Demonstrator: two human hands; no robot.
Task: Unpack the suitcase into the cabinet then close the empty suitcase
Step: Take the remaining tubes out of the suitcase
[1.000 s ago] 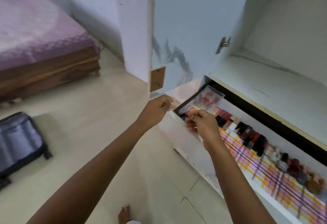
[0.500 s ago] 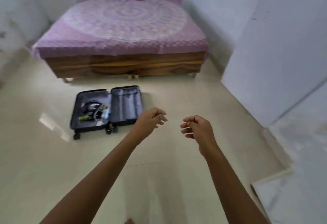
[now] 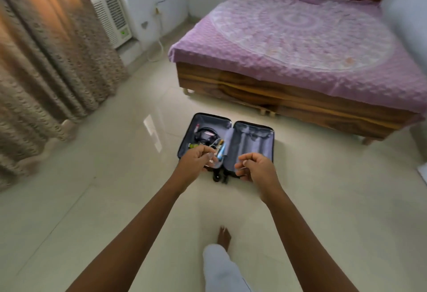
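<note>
Tiled floor (image 3: 115, 199), open suitcase (image 3: 251, 139) laid flat near purple-covered bed (image 3: 300, 33), small items (image 3: 205, 137) in one half, left hand (image 3: 196, 160) and right hand (image 3: 256, 168) loosely curled, nothing grasped.

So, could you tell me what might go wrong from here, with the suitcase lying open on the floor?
1. The headphones and small tubes lie loose and crowded in the left half of the suitcase; scooping several at once could drop or tangle some.
2. The tiled floor looks glossy and the foot is bare, so a slip is possible.
</note>
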